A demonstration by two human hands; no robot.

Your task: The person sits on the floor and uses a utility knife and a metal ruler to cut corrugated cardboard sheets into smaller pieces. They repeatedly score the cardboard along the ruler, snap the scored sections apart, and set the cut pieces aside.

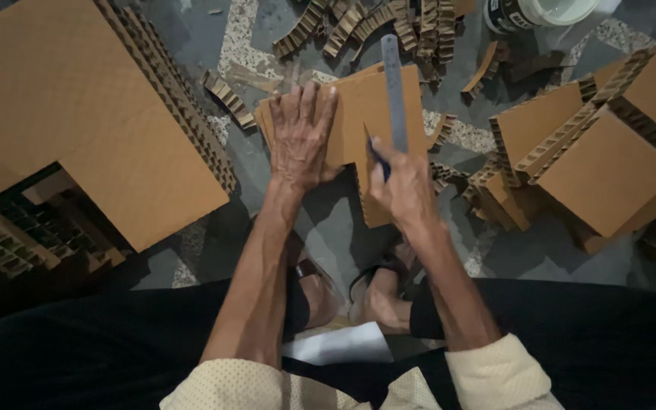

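My left hand lies flat, fingers spread, pressing down on a small stack of brown cardboard pieces on the floor. My right hand grips a thin dark blue tool, a pen or knife, with its tip on the cardboard. A long metal ruler lies lengthwise on the cardboard, just right of the tool's tip and above my right hand. My feet in sandals rest below the cardboard.
A large honeycomb cardboard sheet lies at left. More cardboard slabs are stacked at right. Several corrugated offcut strips are scattered at the top. A white bucket stands at the top right.
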